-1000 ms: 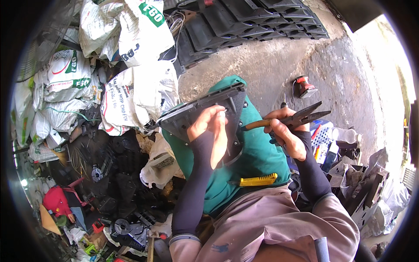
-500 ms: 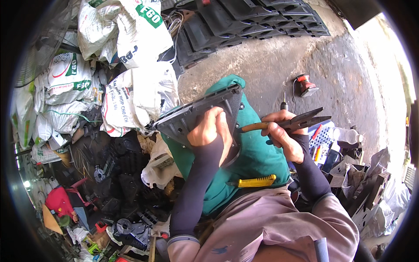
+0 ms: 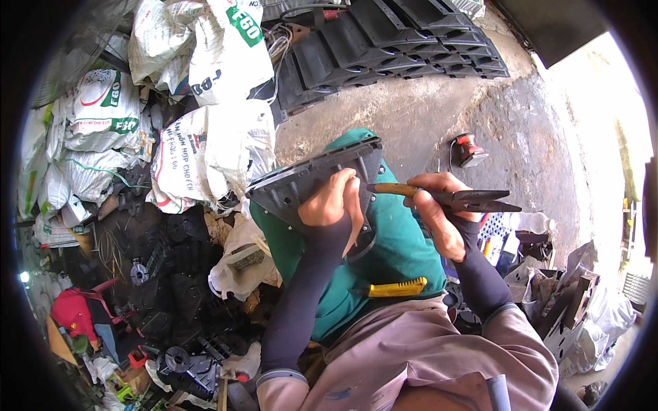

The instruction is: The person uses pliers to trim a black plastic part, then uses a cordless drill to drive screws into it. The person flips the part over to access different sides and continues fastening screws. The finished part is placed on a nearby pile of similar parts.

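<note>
The left hand (image 3: pixel 334 204) is clamping the dark plastic panel (image 3: pixel 312 181) steady while the right hand (image 3: pixel 439 212), just right, is gripping yellow-handled pliers (image 3: pixel 452 197) ready for use.

Both forearms are covered by close-fitting dark navy sleeves that run from the wrist up to the elbow, each ending at the upper arm in a narrow paler band. The sleeve on the left arm reaches over the base of the left hand (image 3: pixel 334 203), and the one on the right arm wraps partway over the back of the right hand (image 3: pixel 439 214), leaving the fingers of both bare. Over the sleeves the person wears a loose, dusty mauve-pink shirt with short sleeves, creased and marked with a small dark smudge near the lower edge.
</note>
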Action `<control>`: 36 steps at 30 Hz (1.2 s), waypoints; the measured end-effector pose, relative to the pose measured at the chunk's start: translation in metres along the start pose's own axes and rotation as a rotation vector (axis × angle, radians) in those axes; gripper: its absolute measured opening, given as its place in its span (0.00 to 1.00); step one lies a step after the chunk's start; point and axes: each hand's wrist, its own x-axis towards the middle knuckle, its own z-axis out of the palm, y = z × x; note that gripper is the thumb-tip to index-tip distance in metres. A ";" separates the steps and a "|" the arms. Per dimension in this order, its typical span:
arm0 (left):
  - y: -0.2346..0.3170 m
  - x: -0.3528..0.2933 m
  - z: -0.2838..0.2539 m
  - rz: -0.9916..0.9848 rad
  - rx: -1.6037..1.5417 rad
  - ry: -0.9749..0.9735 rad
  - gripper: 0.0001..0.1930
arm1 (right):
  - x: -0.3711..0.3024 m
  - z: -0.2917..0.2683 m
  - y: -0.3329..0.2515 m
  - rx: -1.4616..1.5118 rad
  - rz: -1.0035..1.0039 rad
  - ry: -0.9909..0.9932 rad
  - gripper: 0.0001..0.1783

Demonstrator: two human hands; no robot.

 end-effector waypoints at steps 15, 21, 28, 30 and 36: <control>-0.001 -0.002 -0.005 -0.025 -0.070 -0.010 0.08 | 0.002 0.009 0.004 -0.005 0.003 0.013 0.14; -0.005 -0.002 -0.003 0.040 -0.043 0.035 0.07 | 0.003 0.010 0.006 0.008 -0.027 0.039 0.13; -0.001 -0.001 -0.008 0.050 0.078 -0.050 0.08 | 0.008 0.012 0.003 -0.043 -0.057 0.015 0.15; -0.001 -0.001 -0.008 0.053 0.077 -0.022 0.08 | 0.009 0.013 0.001 -0.065 -0.094 0.012 0.15; -0.002 -0.007 -0.009 0.056 0.009 0.003 0.09 | 0.008 0.019 -0.017 -0.276 -0.427 -0.004 0.12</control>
